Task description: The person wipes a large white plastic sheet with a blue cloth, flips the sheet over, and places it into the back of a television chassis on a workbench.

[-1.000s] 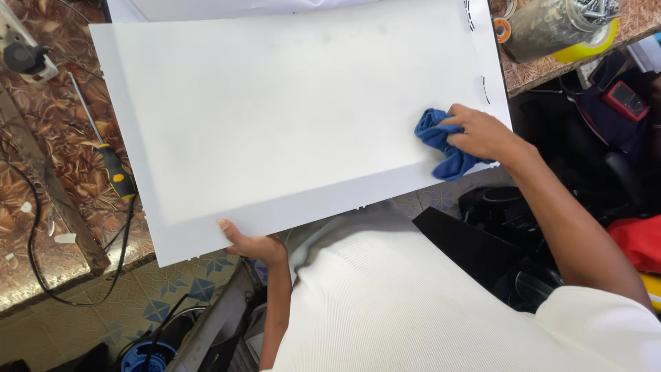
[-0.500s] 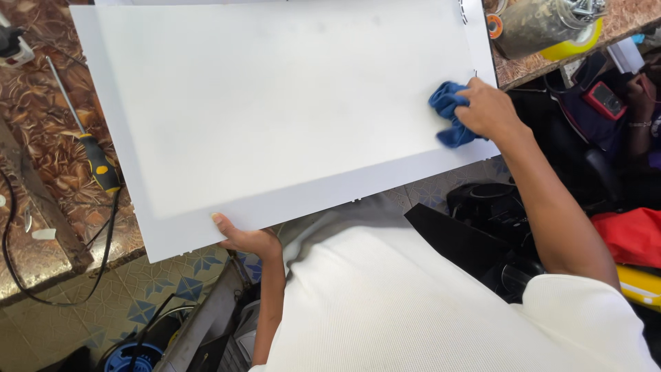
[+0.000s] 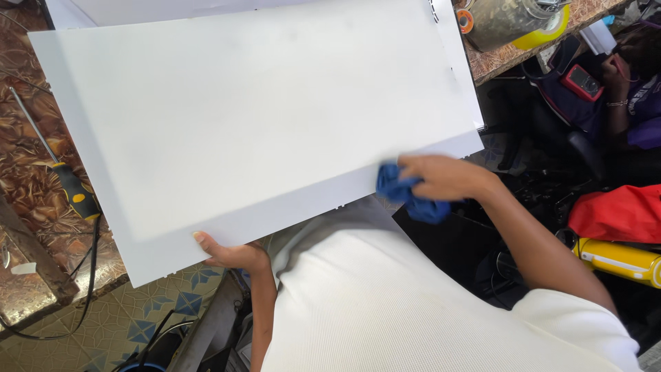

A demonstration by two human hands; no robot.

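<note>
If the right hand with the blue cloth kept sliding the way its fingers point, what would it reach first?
The right hand points left along the white panel's near edge. Beyond the blue cloth it would probably meet only bare panel, then the left hand gripping that edge.

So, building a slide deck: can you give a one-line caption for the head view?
Right hand presses a blue cloth on a white panel's near edge; left hand grips it from below.

A panel [image 3: 255, 117] fills the upper middle of the frame, lying on the table [image 3: 34, 172] and overhanging its near edge. A screwdriver [image 3: 65, 179] lies on the table at the panel's left. The left hand [image 3: 231, 253] grips the lower edge; the right hand [image 3: 444, 178] presses a cloth [image 3: 403, 193] against that edge, farther right. A tape roll [image 3: 544, 31] sits upper right.
</note>
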